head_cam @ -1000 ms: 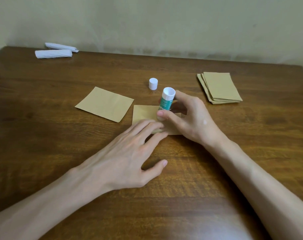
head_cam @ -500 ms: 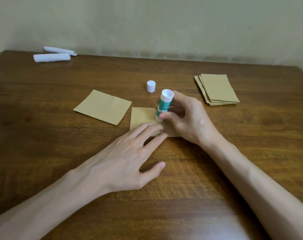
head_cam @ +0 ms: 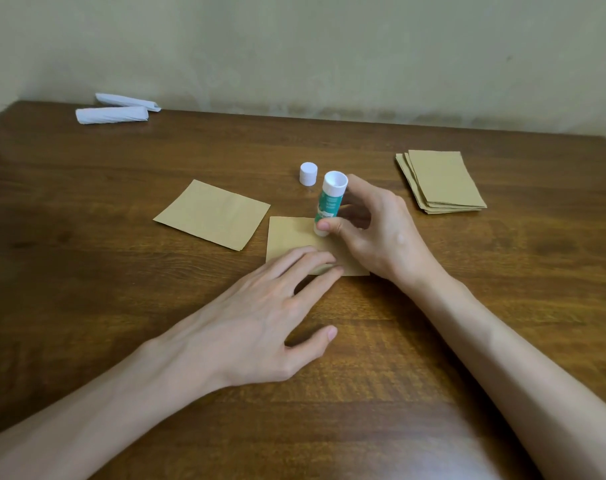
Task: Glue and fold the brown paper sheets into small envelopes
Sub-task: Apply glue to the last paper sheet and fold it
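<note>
On the sheet (head_cam: 287,237) our left hand (head_cam: 256,317) presses flat, our right hand (head_cam: 381,237) grips the glue stick (head_cam: 329,199) at twelve o'clock; probably we fold next.

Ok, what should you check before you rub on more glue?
1. Cap off: ok, the cap stands on the table behind the glue stick.
2. Firm hold: ok, the right hand grips the glue stick.
3. Sheet held down: ok, the left hand presses the sheet flat.
4. Stick aimed right: ok, its lower end meets the sheet.
5. Glue showing at the tip: cannot tell, it faces down.
6. More paper ready: ok, a stack lies at the right.
</note>
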